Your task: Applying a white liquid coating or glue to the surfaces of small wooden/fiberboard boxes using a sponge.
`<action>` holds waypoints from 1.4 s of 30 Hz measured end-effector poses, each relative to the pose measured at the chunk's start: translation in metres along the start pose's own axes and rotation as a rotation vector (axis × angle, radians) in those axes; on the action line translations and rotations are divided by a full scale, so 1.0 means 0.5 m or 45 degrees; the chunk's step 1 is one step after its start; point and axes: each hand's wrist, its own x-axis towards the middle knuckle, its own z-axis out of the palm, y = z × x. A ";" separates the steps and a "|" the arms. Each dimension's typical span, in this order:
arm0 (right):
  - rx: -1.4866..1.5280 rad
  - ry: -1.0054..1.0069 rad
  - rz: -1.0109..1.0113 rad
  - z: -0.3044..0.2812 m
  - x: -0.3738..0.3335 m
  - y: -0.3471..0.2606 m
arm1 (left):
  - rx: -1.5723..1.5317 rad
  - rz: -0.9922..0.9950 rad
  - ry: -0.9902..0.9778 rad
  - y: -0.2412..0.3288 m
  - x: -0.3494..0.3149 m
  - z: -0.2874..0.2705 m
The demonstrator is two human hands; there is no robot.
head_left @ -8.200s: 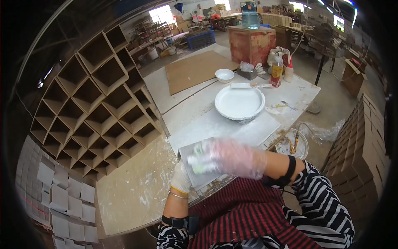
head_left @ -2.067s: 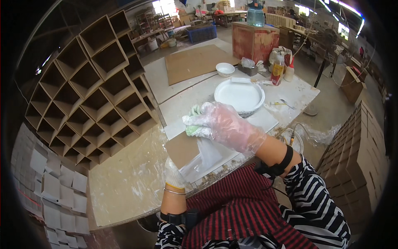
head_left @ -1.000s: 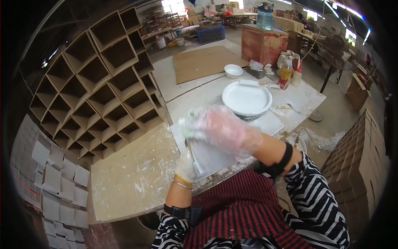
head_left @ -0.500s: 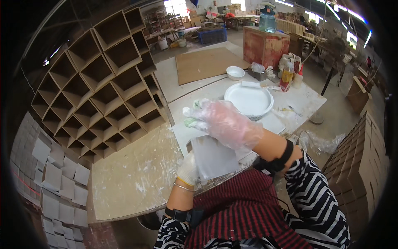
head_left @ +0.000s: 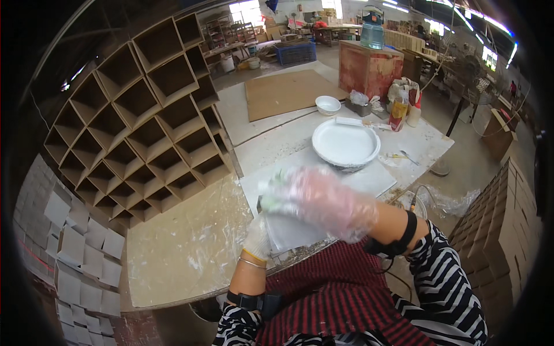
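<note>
My left hand (head_left: 258,237), in a white knit glove, grips the left side of a small white box (head_left: 291,232) at the table's front edge. The box's face looks wet and smooth, and a bare edge shows at its upper left corner. My right hand (head_left: 329,202), in a clear plastic glove, is over the box's upper part and blurred by motion. At its fingers is a soft white and green wad (head_left: 278,193), too smeared to name; the fingers look closed on it. Beyond stands a round basin of white paint (head_left: 346,144) with a roller (head_left: 349,121) on its rim.
A brown rack of open compartments (head_left: 144,124) stands on the table's left. White boxes (head_left: 86,259) are stacked at lower left, brown ones (head_left: 490,213) at right. A white bowl (head_left: 328,105), brown board (head_left: 288,92), bottle (head_left: 398,111) and red crate (head_left: 369,68) are farther back.
My right hand has come down and slightly right, from above the box onto its upper part. My left hand still grips the box in nearly the same place.
</note>
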 end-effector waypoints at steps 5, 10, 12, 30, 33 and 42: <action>-0.166 0.267 -0.420 0.019 0.002 0.035 | -1.002 -0.411 -0.098 -0.082 -0.014 -0.070; 0.052 0.136 -0.057 0.002 -0.029 0.054 | 0.067 -0.082 -0.091 -0.030 -0.014 -0.035; 0.071 -0.035 -0.005 -0.002 -0.044 0.019 | 0.593 0.058 -0.135 0.017 -0.005 -0.017; -0.036 0.193 0.074 0.003 -0.074 0.092 | 0.346 0.013 -0.080 -0.100 -0.030 -0.071; -0.115 0.270 0.061 0.003 -0.076 0.087 | 0.323 -0.009 -0.081 -0.093 -0.029 -0.076; -0.291 0.258 0.041 0.001 -0.078 0.080 | 0.322 -0.015 -0.102 -0.101 -0.032 -0.067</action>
